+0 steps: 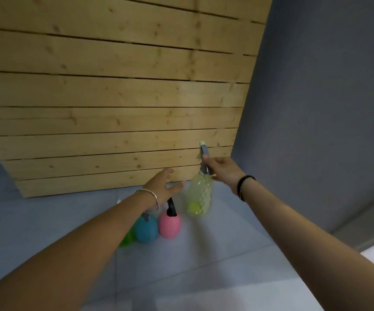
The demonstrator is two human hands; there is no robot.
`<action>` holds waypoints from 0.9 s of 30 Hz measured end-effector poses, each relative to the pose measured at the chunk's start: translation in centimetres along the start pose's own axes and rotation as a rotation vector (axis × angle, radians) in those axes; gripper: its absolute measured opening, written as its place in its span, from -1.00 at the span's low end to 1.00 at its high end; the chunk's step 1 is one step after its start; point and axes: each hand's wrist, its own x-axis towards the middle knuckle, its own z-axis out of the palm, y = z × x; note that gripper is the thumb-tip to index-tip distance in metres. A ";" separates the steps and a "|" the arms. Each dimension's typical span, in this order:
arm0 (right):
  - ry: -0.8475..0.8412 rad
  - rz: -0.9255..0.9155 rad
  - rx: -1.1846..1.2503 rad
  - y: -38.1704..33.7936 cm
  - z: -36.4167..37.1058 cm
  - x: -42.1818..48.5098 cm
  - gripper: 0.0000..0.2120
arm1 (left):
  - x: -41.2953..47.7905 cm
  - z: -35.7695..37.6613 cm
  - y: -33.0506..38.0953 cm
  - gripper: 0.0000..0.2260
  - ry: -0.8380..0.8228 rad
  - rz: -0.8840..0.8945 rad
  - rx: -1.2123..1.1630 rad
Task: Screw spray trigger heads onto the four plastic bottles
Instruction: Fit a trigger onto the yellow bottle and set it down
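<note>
You're holding the pale yellow-green see-through plastic bottle (199, 197) up off the grey tiled floor (226, 254) by its grey spray trigger head (204, 153), your right hand (223, 171) clenching around the neck just under it. The bottle's hanging a bit tilted in front of the light wooden slat panel (114, 97). Your left hand (164, 185) is sitting loose with fingers spread, gripping nothing, just above the pink round bottle (169, 224) with a black head. Right beside that one are the blue round bottle (146, 230) and a green bottle (128, 239), mostly hidden behind your left arm.
</note>
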 end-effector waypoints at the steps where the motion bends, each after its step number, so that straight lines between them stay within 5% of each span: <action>1: 0.009 0.001 -0.017 1.3 0.3 0.7 -0.65 | 0.5 -0.1 -1.2 -0.42 -0.004 -0.023 0.057; 11: 0.028 0.136 -0.042 12.2 2.7 7.9 -0.67 | 5.7 4.2 -7.9 -0.32 -0.143 -0.258 0.203; 27: -0.079 0.274 0.157 17.7 5.4 10.9 -0.75 | 8.6 8.3 -10.2 -0.36 -0.180 -0.413 0.198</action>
